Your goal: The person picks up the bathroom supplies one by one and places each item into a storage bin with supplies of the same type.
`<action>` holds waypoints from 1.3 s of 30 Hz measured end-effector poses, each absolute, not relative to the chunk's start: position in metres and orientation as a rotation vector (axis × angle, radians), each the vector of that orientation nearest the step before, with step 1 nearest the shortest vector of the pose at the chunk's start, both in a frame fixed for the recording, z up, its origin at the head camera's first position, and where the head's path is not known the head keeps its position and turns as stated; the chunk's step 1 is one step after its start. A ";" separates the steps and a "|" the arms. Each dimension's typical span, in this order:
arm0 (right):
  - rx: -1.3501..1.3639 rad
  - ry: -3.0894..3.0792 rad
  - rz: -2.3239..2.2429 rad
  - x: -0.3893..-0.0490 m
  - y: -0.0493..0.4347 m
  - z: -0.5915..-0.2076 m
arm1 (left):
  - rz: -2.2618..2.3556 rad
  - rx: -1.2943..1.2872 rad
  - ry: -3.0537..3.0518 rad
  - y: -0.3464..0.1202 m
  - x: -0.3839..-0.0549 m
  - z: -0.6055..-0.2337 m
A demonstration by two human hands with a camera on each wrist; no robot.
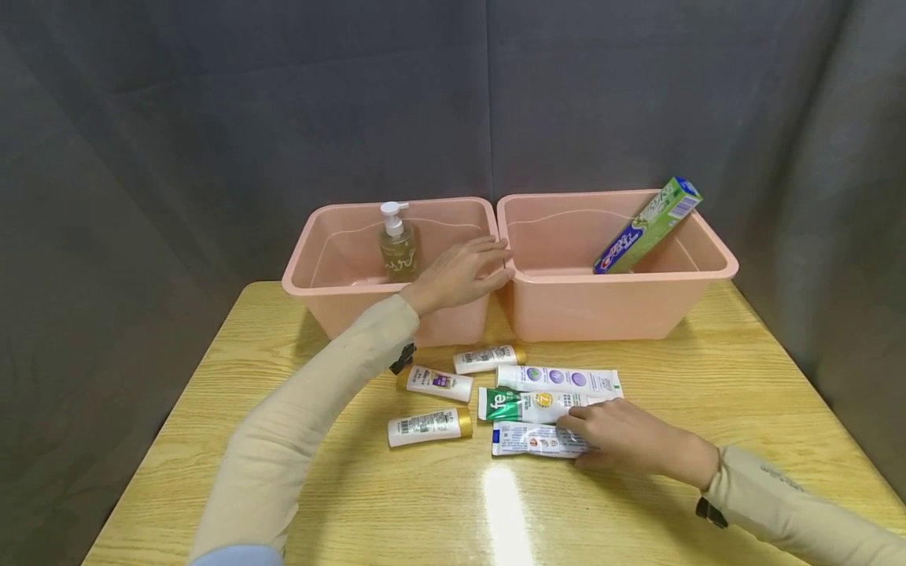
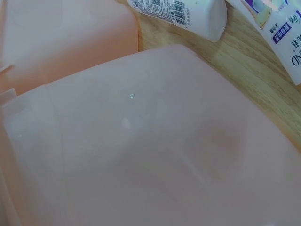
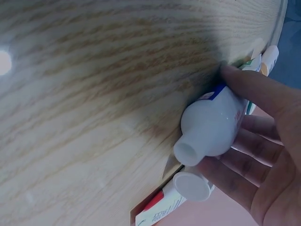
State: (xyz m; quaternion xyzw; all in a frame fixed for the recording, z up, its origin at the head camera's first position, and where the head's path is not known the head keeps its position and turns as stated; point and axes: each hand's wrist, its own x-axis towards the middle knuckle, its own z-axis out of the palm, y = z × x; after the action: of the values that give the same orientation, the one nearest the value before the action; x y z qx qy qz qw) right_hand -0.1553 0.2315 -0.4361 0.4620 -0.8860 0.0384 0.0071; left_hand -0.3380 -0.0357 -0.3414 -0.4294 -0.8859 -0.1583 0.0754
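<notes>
My right hand (image 1: 630, 442) grips the nearest of three toothpaste tubes, a white one with a blue end (image 1: 527, 440), by its right end. In the right wrist view, thumb and fingers lie round this tube (image 3: 211, 123), its white cap end towards the camera. Just behind it lie a green-and-white tube (image 1: 541, 405) and a white tube with purple circles (image 1: 555, 380). My left hand (image 1: 463, 271) is over the right part of the left pink bin (image 1: 354, 292), fingers extended towards where the two bins meet; it shows nothing held.
A pump bottle (image 1: 399, 255) stands in the left bin. In the right bin (image 1: 594, 306), a green toothpaste box (image 1: 647, 228) leans against the rim. Three small white bottles with gold caps, one nearest the front (image 1: 425, 427), lie on the wooden table (image 1: 396, 503). A dark curtain (image 1: 248, 118) hangs behind.
</notes>
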 end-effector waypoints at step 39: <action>1.515 -2.700 0.158 -0.153 0.228 -0.431 | -0.535 -1.237 -2.691 -0.035 -0.335 -0.343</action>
State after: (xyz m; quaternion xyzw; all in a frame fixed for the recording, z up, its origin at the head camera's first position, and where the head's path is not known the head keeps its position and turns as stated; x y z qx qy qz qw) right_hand -0.1531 0.2276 -0.4314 0.4887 -0.8707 0.0510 0.0210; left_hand -0.3350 -0.0354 -0.3432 -0.4100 -0.8922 -0.1775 0.0658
